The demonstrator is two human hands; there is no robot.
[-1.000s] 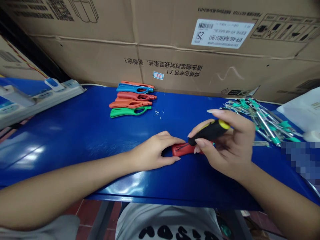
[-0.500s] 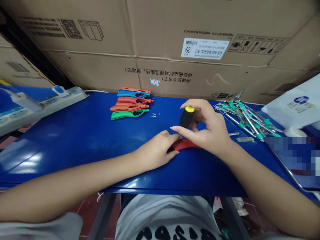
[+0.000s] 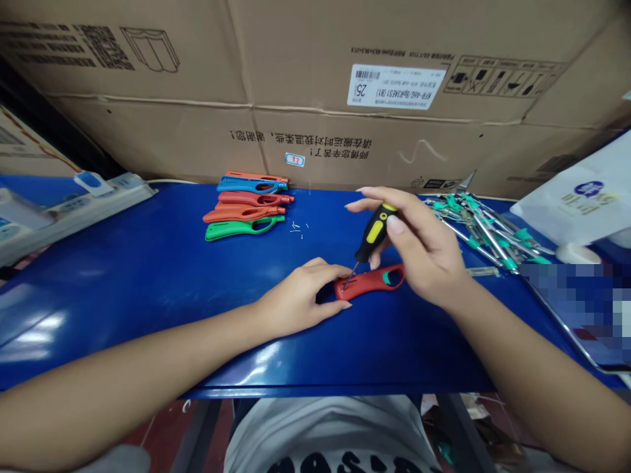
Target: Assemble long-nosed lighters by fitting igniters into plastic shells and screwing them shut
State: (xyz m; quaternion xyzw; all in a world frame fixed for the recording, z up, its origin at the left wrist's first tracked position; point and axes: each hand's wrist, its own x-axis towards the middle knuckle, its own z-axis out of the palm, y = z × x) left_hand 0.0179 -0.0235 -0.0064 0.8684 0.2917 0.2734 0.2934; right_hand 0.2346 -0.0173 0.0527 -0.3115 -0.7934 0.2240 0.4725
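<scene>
A red lighter handle [image 3: 372, 286] lies flat on the blue table, with a teal trigger inside its loop at the right end. My left hand [image 3: 308, 297] steadies its left end between thumb and fingers. In my right hand [image 3: 434, 256] is a black and yellow screwdriver [image 3: 373, 235], gripped by its handle with some fingers raised. The screwdriver leans to the right, and its thin shaft reaches down to the left end of the red handle. Whether the tip sits in a screw is too small to tell.
Several lighter handles, among them a green one [image 3: 241, 228] and a blue one [image 3: 249, 185], lie at the back left. Metal tubes with teal parts [image 3: 486, 226] are heaped at the right, near a white bag [image 3: 582, 190]. A power strip [image 3: 118, 190] runs along the left; cardboard [image 3: 296, 72] stands behind.
The screwdriver has tilted over to the right and my right hand's fingers have shifted on it. More of the red lighter handle shows. The whole view has shifted slightly.
</scene>
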